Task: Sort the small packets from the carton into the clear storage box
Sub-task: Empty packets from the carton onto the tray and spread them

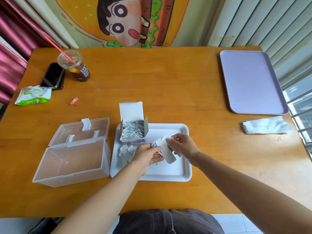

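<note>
Both hands meet above the white tray [184, 173], near its middle. Left hand [146, 156] is curled, thumb on top, pinching a small bunch of white packets [166, 153] from the left; one packet in the bunch shows blue print along its edge. Right hand [183, 145] comes in from the right with its fingers bent, and its fingertips [168, 140] grip the upper end of the same bunch. The bunch sits between the two hands; whether it is clear of the tray floor I cannot tell.

The carton [132, 114] stands on the far left corner of the tray with its flap up, packed with more packets [133, 130] standing on edge. Just in front of it a few loose packets [126, 152] lie on the tray, partly hidden by the left hand. The clear storage box [70, 168] rests on the wooden surface [185, 90] just left of the tray, its hinged lid [79, 130] swung back and open.

At the far right of the surface lies a lilac tray [251, 81], with a crumpled white tissue [266, 127] nearer the edge. At the far left stand an iced drink cup [76, 66] with a red straw, a dark phone [52, 76] beside it, a green wipes pack [33, 95] and a small pink wrapper [74, 100].
</note>
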{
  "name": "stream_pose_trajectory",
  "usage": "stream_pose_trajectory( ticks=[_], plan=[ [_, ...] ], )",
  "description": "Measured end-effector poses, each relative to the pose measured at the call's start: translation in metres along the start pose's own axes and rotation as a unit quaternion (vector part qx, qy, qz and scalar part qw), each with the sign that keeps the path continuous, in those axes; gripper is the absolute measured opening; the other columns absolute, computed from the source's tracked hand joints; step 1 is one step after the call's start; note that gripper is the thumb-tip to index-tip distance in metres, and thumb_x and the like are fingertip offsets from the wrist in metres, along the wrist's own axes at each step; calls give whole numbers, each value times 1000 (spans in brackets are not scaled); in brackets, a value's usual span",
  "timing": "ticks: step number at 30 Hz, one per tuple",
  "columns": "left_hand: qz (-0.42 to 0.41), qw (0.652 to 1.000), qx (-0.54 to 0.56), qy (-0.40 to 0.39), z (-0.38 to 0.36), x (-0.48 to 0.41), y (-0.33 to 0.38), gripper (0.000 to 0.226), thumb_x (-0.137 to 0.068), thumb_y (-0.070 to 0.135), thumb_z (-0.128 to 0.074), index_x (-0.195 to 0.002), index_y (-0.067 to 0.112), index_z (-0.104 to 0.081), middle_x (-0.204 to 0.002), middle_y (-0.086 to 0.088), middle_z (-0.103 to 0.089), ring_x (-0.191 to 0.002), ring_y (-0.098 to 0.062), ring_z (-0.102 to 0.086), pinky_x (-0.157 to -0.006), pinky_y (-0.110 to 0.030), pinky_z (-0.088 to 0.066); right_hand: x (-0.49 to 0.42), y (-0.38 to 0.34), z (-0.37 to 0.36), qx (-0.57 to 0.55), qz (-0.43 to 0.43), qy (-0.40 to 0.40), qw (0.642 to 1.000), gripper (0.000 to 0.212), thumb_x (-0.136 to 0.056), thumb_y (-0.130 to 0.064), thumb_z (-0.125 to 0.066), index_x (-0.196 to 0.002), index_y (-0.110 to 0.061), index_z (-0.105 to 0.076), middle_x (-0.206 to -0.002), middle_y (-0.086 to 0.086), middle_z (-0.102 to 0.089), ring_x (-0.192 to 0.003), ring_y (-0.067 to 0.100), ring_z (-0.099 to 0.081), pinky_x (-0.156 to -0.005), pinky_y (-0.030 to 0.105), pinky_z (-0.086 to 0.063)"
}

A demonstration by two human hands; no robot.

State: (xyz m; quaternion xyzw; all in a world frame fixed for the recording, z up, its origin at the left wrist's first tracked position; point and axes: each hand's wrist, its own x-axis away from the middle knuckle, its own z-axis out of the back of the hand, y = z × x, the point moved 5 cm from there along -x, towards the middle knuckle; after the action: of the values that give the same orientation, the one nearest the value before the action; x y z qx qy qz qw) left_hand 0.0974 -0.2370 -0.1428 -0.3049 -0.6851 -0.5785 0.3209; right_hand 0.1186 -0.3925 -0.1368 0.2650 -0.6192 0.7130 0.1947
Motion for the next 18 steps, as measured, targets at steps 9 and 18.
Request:
stream_pose_trajectory(
  ticks=[9,18],
  plan=[
    [3,1000,13,18,-6,5,3,12,-85,-3,-64,-82,9,-65,-75,-11,-63,-54,-21,-61,-54,-24,-56,4,2,-9,14,4,-30,999,15,-87,-20,-70,-95,-11,-62,-83,4,-61,-65,9,-56,-51,15,-42],
    [16,997,29,63,2,0,-2,15,-78,6,-77,-74,8,-63,-69,-8,-63,-50,-16,-57,-47,-21,-53,6,10,-1,56,-14,-42,997,15,-83,-18,-72,-83,-5,-65,-71,9,-61,-62,19,-50,-52,26,-37]
  ],
)
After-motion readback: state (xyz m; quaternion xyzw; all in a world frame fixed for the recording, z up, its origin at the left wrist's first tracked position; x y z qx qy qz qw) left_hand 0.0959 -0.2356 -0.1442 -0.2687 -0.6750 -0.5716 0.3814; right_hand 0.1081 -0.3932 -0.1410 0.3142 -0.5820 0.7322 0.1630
